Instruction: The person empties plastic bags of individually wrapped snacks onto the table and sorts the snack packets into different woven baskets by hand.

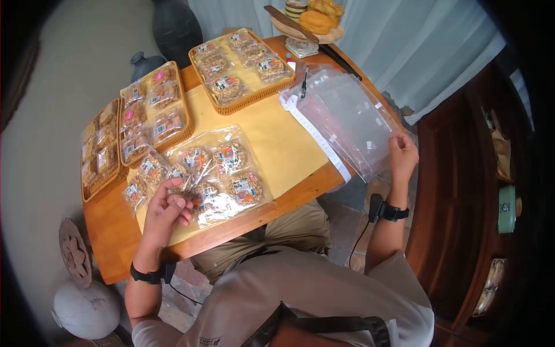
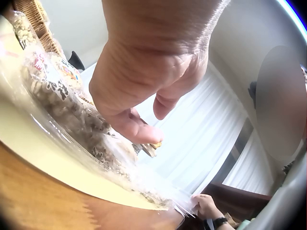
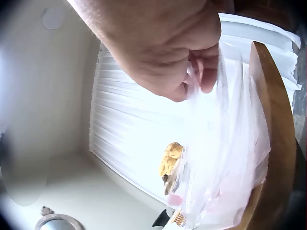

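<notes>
At the table's right edge my right hand [image 1: 403, 155] pinches the edge of clear plastic bags [image 1: 352, 115]; in the right wrist view the film [image 3: 216, 143] hangs from the fingers. My left hand [image 1: 166, 211], fingers loosely bent, is over a large clear bag of wrapped round snacks [image 1: 230, 156] near the front edge. Whether its fingertips touch the small packet [image 1: 178, 172] beneath them I cannot tell. The left wrist view shows the left hand [image 2: 148, 91] beside the wrapped snacks [image 2: 72, 105].
Wicker trays of packaged snacks [image 1: 231, 108] stand at the back and left. A white measuring tape [image 1: 315, 134] and a black pen [image 1: 303, 89] lie by the bags. A cake stand [image 1: 302, 47] is at the back corner, a wooden shelf [image 1: 445, 191] at the right.
</notes>
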A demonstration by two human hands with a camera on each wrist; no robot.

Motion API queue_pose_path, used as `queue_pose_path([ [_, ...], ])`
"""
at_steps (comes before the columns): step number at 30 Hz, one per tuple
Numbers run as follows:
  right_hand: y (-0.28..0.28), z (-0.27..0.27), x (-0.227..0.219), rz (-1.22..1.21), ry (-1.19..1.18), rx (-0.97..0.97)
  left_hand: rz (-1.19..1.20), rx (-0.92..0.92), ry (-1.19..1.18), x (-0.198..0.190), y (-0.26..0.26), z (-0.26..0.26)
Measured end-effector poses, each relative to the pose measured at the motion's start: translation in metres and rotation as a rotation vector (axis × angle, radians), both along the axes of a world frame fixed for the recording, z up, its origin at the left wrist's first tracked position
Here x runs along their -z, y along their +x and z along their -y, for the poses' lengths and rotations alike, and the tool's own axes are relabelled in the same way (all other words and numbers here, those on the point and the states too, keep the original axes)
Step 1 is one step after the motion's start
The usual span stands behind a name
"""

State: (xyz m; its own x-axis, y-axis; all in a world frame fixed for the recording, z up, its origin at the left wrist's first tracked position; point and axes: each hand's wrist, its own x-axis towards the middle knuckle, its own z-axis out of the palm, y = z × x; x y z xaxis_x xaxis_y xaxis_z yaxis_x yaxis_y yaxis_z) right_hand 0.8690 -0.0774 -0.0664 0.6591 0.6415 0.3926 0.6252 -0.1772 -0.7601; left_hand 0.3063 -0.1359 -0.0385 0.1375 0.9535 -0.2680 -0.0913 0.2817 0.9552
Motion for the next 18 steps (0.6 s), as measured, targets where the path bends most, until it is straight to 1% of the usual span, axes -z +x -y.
queue_pose_path([
  [2, 0.014, 0.002, 0.013, 0.670, -0.014, -0.124, -0.092, 0.061, 0.051, 0.002, -0.006, 0.002],
  [3, 0.007, 0.008, 0.004, 0.680, -0.149, -0.062, -0.115, 0.094, 0.066, 0.001, -0.008, 0.004],
  [4, -0.004, 0.010, -0.006, 0.874, -0.093, 0.023, -0.145, 0.111, 0.077, 0.000, -0.007, 0.005],
  [5, -0.002, 0.008, -0.004, 0.751, -0.087, -0.021, -0.277, 0.141, 0.157, 0.003, -0.009, 0.007],
  [6, 0.003, 0.006, 0.001, 0.625, -0.033, -0.132, -0.410, 0.182, 0.230, 0.004, -0.011, 0.007],
  [7, -0.024, 0.010, -0.010, 0.501, 0.013, -0.182, -0.432, 0.131, 0.210, -0.003, -0.011, 0.010],
  [8, -0.043, 0.009, -0.012, 0.368, 0.081, -0.286, -0.703, 0.144, 0.356, -0.011, -0.008, 0.012],
  [9, -0.059, 0.007, -0.011, 0.188, 0.062, -0.424, -0.971, 0.171, 0.499, -0.016, -0.011, 0.012],
  [10, -0.075, 0.007, -0.012, 0.011, 0.037, -0.548, -0.978, 0.154, 0.487, -0.017, -0.017, 0.009],
  [12, -0.124, 0.009, -0.020, -0.024, -0.067, -0.738, -1.278, 0.065, 0.807, -0.017, -0.026, 0.002],
  [13, -0.147, 0.007, -0.024, -0.014, -0.110, -0.845, -1.287, 0.045, 0.655, -0.020, -0.028, 0.002],
  [14, -0.168, 0.005, -0.027, -0.004, -0.157, -0.947, -1.283, 0.045, 0.654, -0.016, -0.034, 0.000],
  [16, -0.211, 0.004, -0.032, 0.112, -0.168, -1.104, -1.487, 0.152, 0.675, 0.000, -0.051, -0.004],
  [18, -0.239, -0.001, -0.037, 0.159, -0.218, -1.235, -1.507, 0.154, 0.638, 0.004, -0.056, 0.001],
])
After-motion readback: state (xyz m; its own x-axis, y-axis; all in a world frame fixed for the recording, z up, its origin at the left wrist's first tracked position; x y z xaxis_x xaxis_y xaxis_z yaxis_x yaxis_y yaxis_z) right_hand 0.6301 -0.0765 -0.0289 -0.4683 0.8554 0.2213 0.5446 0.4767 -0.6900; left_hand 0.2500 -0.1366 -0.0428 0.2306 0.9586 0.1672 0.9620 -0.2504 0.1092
